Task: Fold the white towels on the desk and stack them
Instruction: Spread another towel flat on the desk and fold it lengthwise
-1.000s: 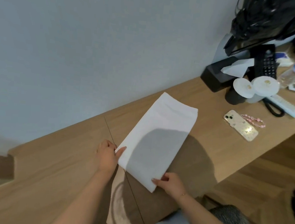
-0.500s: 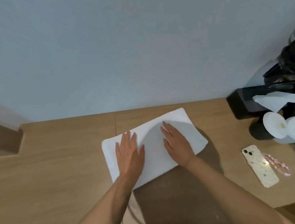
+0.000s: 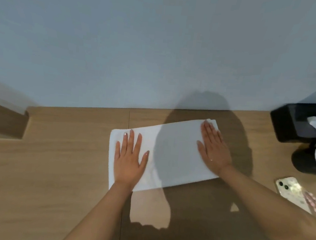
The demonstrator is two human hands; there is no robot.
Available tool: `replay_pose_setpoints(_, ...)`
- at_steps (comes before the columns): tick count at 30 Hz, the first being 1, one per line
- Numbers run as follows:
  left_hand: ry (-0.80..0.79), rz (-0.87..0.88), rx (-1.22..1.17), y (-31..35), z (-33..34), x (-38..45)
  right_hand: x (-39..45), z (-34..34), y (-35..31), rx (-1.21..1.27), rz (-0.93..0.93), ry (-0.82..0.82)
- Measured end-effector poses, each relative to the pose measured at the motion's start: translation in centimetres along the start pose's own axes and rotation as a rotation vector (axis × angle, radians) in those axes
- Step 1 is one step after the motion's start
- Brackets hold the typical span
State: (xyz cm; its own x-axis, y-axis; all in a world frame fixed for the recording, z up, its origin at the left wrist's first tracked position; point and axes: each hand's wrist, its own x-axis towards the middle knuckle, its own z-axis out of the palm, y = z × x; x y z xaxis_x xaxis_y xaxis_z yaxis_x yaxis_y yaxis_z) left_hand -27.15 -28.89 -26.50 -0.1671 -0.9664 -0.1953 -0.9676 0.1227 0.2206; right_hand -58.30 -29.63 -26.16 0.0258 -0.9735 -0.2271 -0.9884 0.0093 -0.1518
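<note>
Your left hand and right hand lie flat, fingers extended, gripping nothing, palms pressed on the towel. The towel, a folded strip, spans beneath both hands on the desk, near the wall. A phone lies well right.

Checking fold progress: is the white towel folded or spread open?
Folded. The white towel lies as a narrow flat rectangle, layered edges at its far right corner, left hand and right hand flat on it.

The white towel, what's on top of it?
Two flat open hands, left hand and right hand, press on the folded white cloth towel. They cover the cloth beneath them.
</note>
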Motion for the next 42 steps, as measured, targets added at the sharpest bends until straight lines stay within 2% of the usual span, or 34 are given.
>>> replay_pose_setpoints(5, -0.026, 0.068, -0.017, -2.3, -1.2, 2.2, -0.8, 0.4, -2.2, 0.031, 0.083, 0.035)
replay_pose_setpoints(7, -0.052, 0.044, -0.033, -2.0, -1.4, 3.5, -1.3, 0.8, -3.1, 0.036, 0.128, 0.061)
replay_pose_setpoints(9, -0.056, 0.035, -0.053, 0.6, -1.0, 4.2, -1.6, 1.1, -3.7, 0.04, 0.15, 0.072)
replay_pose_setpoints(13, -0.07, 0.275, -0.057, 9.3, 1.2, 2.1, -1.6, 1.3, -3.7, 0.049, 0.162, 0.09)
replay_pose_setpoints(16, -0.105, 0.374, -0.087, 11.6, 1.2, 1.7, -1.6, 1.4, -3.5, 0.059, 0.15, 0.079)
replay_pose_setpoints(19, -0.029, 0.341, -0.126, 7.8, -0.8, 3.1, -1.4, 1.1, -3.6, 0.093, 0.152, 0.077)
replay_pose_setpoints(22, 0.12, 0.123, -0.179, 1.3, -3.5, 4.6, -0.7, 0.0, -5.7, 0.208, 0.169, 0.139)
replay_pose_setpoints(24, 0.08, 0.084, -0.088, -1.9, -4.2, 5.7, 0.5, -0.9, -9.2, 0.276, 0.072, 0.181)
replay_pose_setpoints(26, 0.01, 0.111, 0.016, -3.6, -3.7, 6.6, 1.9, -1.0, -13.9, 0.292, -0.107, 0.149)
replay_pose_setpoints(28, 0.004, 0.112, 0.058, -4.4, -2.8, 7.0, 2.9, 0.2, -17.9, 0.216, -0.225, 0.083)
replay_pose_setpoints(30, 0.028, 0.09, 0.03, -4.7, -2.5, 7.0, 3.3, 1.7, -19.4, 0.109, -0.234, 0.024)
replay_pose_setpoints(33, 0.06, 0.032, -0.06, -4.9, -2.3, 7.1, 3.9, 2.7, -17.3, 0.047, -0.165, 0.025)
replay_pose_setpoints(38, 0.081, -0.003, -0.086, -4.5, -2.3, 7.3, 3.3, 1.5, -8.0, 0.023, 0.145, 0.072)
replay_pose_setpoints(42, 0.05, -0.03, -0.024, -4.0, -2.6, 7.1, 1.2, 0.6, -3.1, -0.025, 0.188, 0.032)
